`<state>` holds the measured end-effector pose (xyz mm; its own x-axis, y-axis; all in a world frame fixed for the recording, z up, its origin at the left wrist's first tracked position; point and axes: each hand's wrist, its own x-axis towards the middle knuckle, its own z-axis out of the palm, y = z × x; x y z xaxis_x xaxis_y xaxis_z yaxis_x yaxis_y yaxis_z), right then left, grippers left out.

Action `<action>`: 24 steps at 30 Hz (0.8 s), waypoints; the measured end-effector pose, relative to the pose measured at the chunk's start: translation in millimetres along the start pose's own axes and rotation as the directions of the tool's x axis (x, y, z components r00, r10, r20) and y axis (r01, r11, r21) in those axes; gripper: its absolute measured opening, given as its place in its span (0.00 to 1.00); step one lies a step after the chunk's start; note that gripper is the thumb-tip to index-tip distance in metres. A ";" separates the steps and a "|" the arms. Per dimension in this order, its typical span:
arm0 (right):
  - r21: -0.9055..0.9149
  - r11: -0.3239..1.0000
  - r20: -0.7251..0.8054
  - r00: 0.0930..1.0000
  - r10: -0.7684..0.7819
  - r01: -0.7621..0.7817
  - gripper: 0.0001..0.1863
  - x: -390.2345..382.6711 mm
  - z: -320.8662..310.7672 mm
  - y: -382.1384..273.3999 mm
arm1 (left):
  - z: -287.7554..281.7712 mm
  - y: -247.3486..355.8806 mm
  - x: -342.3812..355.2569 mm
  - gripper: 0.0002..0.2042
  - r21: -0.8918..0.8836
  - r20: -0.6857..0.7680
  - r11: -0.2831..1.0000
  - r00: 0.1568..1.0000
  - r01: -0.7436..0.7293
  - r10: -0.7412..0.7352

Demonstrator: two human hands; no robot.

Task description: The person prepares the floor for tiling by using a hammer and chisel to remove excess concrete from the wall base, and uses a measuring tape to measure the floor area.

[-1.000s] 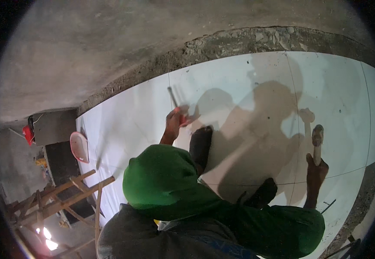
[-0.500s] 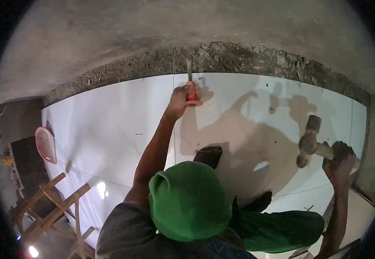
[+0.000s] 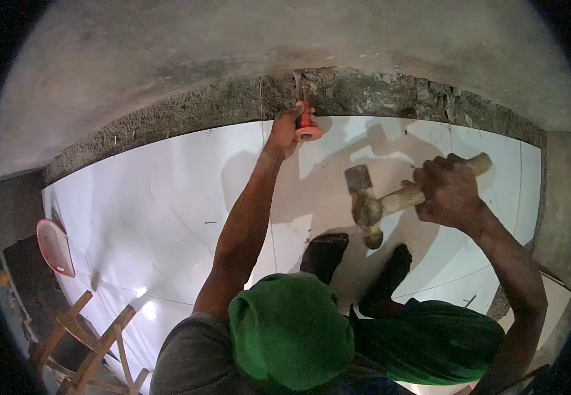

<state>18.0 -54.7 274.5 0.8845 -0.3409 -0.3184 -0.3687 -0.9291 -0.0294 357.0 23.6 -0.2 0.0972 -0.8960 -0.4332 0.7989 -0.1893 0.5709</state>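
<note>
My left hand grips a chisel with a red handle guard, its steel tip set against the rough chipped band at the foot of the grey wall. My right hand holds a wooden-handled hammer raised over the white tiled floor, its metal head pointing left, apart from the chisel. Below the hammer my two dark shoes stand on the tiles. A green head covering and green cloth fill the lower middle.
A pink basin leans at the left edge of the tiles. A wooden frame stands at the lower left. The rough concrete strip runs along the wall base, and a grey wall closes the right side.
The view has swung toward the wall. My left hand has carried the chisel up to the rough strip, and my right hand has brought the hammer in from the right, nearer the chisel.
</note>
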 end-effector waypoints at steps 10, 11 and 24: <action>0.089 0.939 -0.175 0.933 -0.315 0.333 0.19 51.0 64.6 -25.3 | 23.2 9.1 -5.6 0.19 0.002 -0.098 1.000 0.995 -0.015 0.015; 0.074 0.893 -0.190 0.885 -0.424 0.444 0.21 54.8 68.5 -28.2 | 24.6 11.0 -6.3 0.18 -0.038 -0.080 0.999 0.997 -0.008 0.005; 0.220 0.957 0.111 0.969 -0.218 0.190 0.15 107.0 97.5 -27.3 | 46.7 17.8 -14.9 0.14 0.058 -0.170 0.998 0.985 0.035 -0.025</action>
<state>94.9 -51.9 148.8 0.9063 -0.1117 -0.4077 -0.2471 -0.9224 -0.2967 342.2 14.8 48.9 0.1769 -0.8096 -0.5597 0.7661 -0.2438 0.5947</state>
